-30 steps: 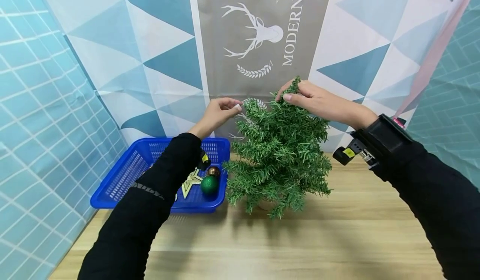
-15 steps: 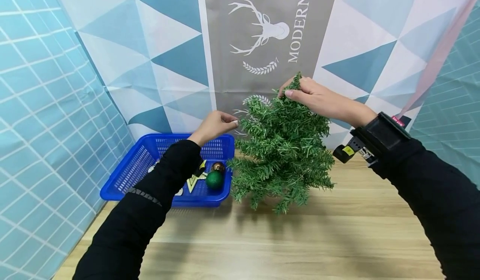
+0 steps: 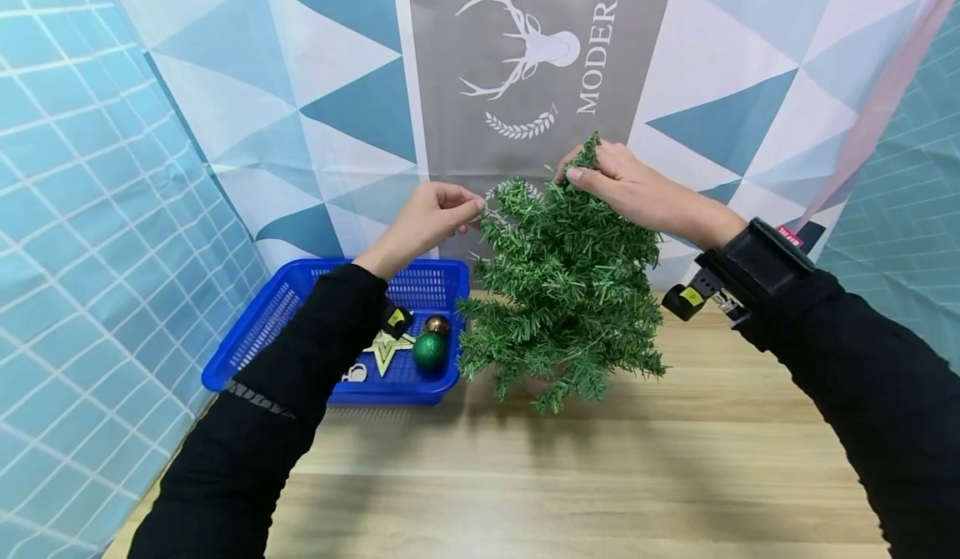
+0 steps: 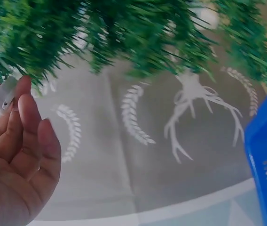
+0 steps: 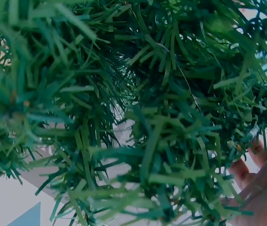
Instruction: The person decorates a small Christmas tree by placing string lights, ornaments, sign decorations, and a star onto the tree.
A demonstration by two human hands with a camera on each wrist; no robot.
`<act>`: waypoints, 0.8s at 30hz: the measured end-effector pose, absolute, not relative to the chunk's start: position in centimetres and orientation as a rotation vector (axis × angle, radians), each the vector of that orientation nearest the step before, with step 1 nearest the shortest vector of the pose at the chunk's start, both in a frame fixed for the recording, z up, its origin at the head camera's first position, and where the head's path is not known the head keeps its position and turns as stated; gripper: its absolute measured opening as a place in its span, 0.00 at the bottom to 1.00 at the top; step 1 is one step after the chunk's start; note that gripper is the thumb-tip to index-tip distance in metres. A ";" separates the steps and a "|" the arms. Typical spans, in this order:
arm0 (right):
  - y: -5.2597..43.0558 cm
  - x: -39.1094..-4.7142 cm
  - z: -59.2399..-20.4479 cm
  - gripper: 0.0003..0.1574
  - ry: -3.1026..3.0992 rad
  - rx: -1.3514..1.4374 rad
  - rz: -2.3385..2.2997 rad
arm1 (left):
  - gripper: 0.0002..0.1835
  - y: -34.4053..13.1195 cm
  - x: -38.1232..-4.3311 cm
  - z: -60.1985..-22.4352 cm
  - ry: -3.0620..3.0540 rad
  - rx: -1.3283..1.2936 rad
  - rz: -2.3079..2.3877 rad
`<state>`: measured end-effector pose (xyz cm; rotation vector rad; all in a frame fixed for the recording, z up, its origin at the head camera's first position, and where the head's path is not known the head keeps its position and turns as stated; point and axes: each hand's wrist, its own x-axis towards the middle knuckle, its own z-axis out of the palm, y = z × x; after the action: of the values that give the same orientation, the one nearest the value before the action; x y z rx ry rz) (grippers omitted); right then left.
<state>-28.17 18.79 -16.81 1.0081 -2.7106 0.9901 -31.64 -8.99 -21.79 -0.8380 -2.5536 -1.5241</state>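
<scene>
A small green artificial Christmas tree (image 3: pixel 562 284) stands on the table in the head view. My right hand (image 3: pixel 637 194) holds its top, with the thumb on the near side and the fingers partly hidden behind the needles. Left of the upper branches, my left hand (image 3: pixel 431 219) has thumb and fingertips brought together. In the left wrist view it pinches a small whitish, translucent piece (image 4: pixel 4 95) close to the needle tips; its kind cannot be made out. Needles fill most of the right wrist view, with fingers (image 5: pixel 241 172) at the lower right.
A blue plastic basket (image 3: pixel 408 392) stands left of the tree, partly covered by the left sleeve. In it lie a green ball (image 3: pixel 430 351), a brown ball (image 3: pixel 437 324), a gold star (image 3: pixel 384 349) and a white ornament (image 3: pixel 357 372). Patterned cloth (image 3: pixel 345 126) hangs behind.
My left hand dipped a little away from the tree, then rose again to the tips of its upper left branches. My right hand stays at the treetop.
</scene>
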 end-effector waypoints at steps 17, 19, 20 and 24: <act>18.3 -28.7 -17.3 0.22 -2.630 1.038 0.956 | 0.23 -6.2 -29.5 -19.2 -2.728 -0.771 -1.096; 18.2 -28.7 -17.3 0.22 -2.609 1.052 0.964 | 0.22 -6.0 -29.2 -19.1 -2.760 -0.756 -1.097; 18.2 -28.8 -17.3 0.22 -2.596 1.061 0.966 | 0.22 -5.9 -29.1 -19.0 -2.776 -0.746 -1.102; 18.2 -29.0 -17.4 0.21 -2.562 1.084 0.967 | 0.18 -5.4 -28.8 -19.4 -2.778 -0.717 -1.056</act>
<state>-28.99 18.20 -17.40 1.0842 -2.5621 0.9666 -28.84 -5.39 -19.43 -0.7175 -2.7778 -1.0559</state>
